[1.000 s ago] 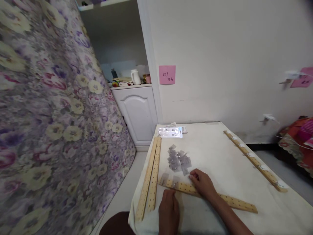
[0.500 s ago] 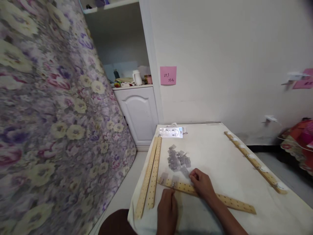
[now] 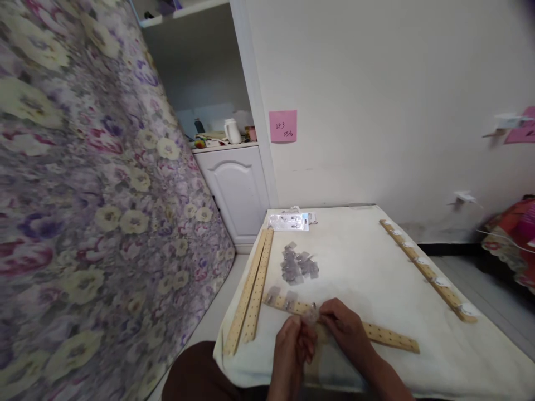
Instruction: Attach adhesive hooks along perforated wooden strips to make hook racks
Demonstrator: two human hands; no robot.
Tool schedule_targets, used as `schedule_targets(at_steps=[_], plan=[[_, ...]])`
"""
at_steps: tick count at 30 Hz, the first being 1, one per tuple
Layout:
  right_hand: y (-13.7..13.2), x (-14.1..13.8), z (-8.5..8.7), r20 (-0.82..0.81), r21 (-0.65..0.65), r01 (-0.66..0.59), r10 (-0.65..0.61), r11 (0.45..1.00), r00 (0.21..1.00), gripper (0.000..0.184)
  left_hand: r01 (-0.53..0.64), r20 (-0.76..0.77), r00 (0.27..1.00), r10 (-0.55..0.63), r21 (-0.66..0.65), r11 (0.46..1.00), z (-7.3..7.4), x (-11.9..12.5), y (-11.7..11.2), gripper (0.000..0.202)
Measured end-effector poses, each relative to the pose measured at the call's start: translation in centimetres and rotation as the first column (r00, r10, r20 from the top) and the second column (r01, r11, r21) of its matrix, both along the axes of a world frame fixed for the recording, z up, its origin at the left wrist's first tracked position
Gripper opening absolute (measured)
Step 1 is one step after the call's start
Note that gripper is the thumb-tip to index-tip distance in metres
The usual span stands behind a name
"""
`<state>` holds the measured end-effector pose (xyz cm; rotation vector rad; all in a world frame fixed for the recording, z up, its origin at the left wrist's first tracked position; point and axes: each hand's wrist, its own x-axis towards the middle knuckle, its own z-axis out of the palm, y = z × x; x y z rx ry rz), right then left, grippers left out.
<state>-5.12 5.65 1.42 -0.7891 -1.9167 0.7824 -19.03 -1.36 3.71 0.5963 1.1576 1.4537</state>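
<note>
Between my hands, above a pale wooden strip with rows of holes (image 3: 390,337), is a clear plastic hook (image 3: 310,316) with a small metal part. My right hand (image 3: 343,324), fingers closed, pinches its right side. My left hand (image 3: 291,341) is closed with thumb and fingertips at its left edge. Two similar clear hooks (image 3: 289,301) sit on the left end of the strip. Just beyond lies a loose pile of clear hooks (image 3: 297,266), several overlapping. Part of the strip is hidden behind my right hand.
Two perforated wooden strips (image 3: 251,289) lie along the table's left edge. Another strip (image 3: 426,271) on the right bears several white pieces. Clear plastic packaging (image 3: 288,221) lies at the far left of the cloth-covered table (image 3: 343,245). A flowered curtain (image 3: 104,184) hangs at left.
My right hand has brought a clear hook from beside the pile down towards me. My left hand has turned and its fingertips now meet the hook. The view has shifted slightly.
</note>
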Motion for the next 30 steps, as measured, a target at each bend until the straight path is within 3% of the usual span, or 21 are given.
schedule_targets(at_steps=[6,16,25,30], plan=[[-0.6,0.4,-0.4,-0.044,-0.033,-0.017,0.015,0.999,0.999,0.015,0.031,-0.087,0.996,-0.035,-0.043,0.999,-1.5,0.5,0.0,0.033],[-1.3,0.3,-1.3,-0.163,-0.265,0.000,-0.045,0.964,0.986,0.022,-0.011,-0.186,0.983,-0.002,-0.069,0.998,-2.1,1.0,0.0,0.036],[-1.4,0.7,-0.2,-0.194,-0.256,-0.095,0.045,0.962,0.980,0.028,-0.029,-0.154,0.988,0.010,-0.120,0.992,-2.5,1.1,-0.3,0.042],[-1.0,0.7,-0.3,-0.184,-0.297,-0.046,-0.010,0.954,0.983,0.024,-0.035,-0.132,0.991,0.016,-0.141,0.989,-2.3,1.2,-0.3,0.045]])
